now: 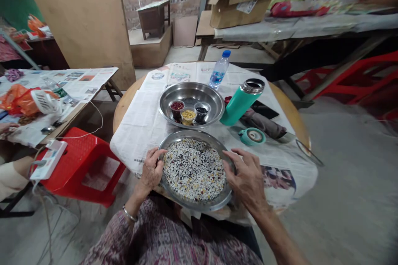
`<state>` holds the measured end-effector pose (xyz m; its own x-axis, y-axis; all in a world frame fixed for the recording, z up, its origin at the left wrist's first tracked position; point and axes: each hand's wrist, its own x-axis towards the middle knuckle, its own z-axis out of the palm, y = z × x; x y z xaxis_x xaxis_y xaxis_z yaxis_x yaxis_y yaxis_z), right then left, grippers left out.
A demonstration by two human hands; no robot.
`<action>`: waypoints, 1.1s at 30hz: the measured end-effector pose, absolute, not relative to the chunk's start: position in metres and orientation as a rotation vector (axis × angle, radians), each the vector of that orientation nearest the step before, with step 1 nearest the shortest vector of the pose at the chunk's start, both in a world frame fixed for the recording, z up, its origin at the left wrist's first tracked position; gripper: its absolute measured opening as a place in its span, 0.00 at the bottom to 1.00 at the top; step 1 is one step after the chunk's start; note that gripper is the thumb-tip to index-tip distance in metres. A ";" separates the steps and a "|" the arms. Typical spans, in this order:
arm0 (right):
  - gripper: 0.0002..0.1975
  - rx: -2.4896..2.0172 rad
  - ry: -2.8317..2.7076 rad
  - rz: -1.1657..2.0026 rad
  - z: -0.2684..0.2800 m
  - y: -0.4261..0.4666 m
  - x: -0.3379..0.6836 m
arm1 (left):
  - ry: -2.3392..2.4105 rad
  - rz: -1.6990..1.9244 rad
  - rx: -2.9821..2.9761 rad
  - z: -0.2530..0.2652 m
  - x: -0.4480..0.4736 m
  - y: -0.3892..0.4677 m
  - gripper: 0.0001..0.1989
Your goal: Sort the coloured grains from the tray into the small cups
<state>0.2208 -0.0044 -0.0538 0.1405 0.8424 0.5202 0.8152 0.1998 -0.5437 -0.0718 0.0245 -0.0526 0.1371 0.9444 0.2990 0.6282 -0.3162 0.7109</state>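
A round steel plate [190, 133] stands at the near edge of the table, spread with mixed white, black, yellow and a few dark red grains [194, 169]. My left hand [151, 169] grips its left rim, thumb and fingers curled at the edge. On the opposite side my right hand [248, 174] holds the right rim between thumb and fingers. Just beyond is a wider steel basin [192, 90]. Inside it sit three small clear cups: one of dark red beans [177, 107], one of yellow grains [188, 116] and one of black beans [201, 111].
Right of the basin are a water bottle [219, 70], a green flask [241, 103], its cup-like lid [252, 136] and a folded umbrella [264, 123]. Newspaper [133, 120] covers the round table. A red stool [74, 161] with a power strip [49, 160] stands left. Other people sit at nearby tables.
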 end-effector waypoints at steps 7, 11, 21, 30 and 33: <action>0.14 -1.551 -2.309 0.097 -0.025 0.006 0.199 | 1.484 1.039 2.000 -0.054 -0.073 0.025 0.21; 0.12 -1.591 -2.375 0.107 -0.039 0.009 0.194 | 1.473 1.055 2.006 -0.054 -0.072 0.025 0.21; 0.12 -1.418 -2.156 0.580 -0.037 -0.005 0.161 | 1.491 1.058 2.006 -0.056 -0.073 0.026 0.19; 0.12 -1.377 -2.346 0.576 -0.014 -0.043 0.195 | 1.471 1.059 2.003 -0.054 -0.072 0.025 0.18; 0.13 -1.401 -2.562 0.480 -0.020 -0.049 0.200 | 1.468 1.067 1.999 -0.053 -0.072 0.025 0.18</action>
<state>0.1999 -0.0491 -0.0203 -0.5391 0.8422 0.0046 0.7834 0.5035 -0.3645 -0.0719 0.0247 -0.0528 0.1399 0.9353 0.3251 0.5975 -0.3416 0.7255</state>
